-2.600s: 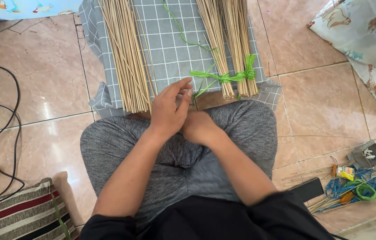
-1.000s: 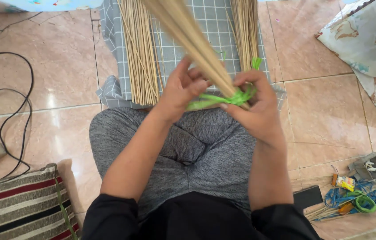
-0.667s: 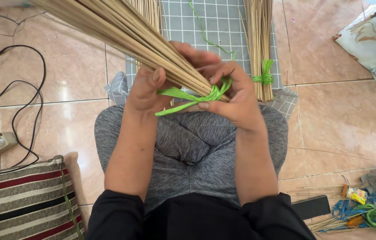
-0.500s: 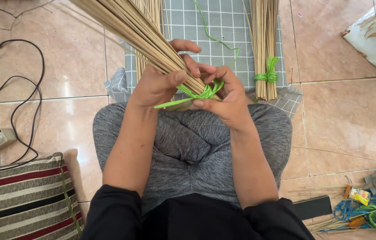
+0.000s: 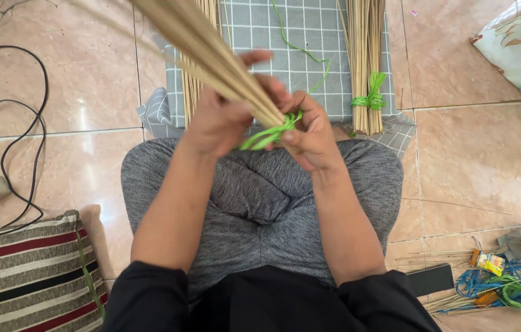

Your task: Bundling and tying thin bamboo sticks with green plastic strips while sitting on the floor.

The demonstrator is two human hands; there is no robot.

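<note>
Head view shows my left hand (image 5: 217, 120) wrapped around a bundle of thin tan sticks (image 5: 211, 52), lifted over my lap and slanting up to the left. My right hand (image 5: 310, 132) pinches the green plastic ribbon (image 5: 266, 135) tied near its lower end. I judge the sticks light, stiff and brittle, likely to slip loose; best gripped beside the tie. Another tied bundle (image 5: 365, 61) lies on the grey checked cloth (image 5: 297, 24).
</note>
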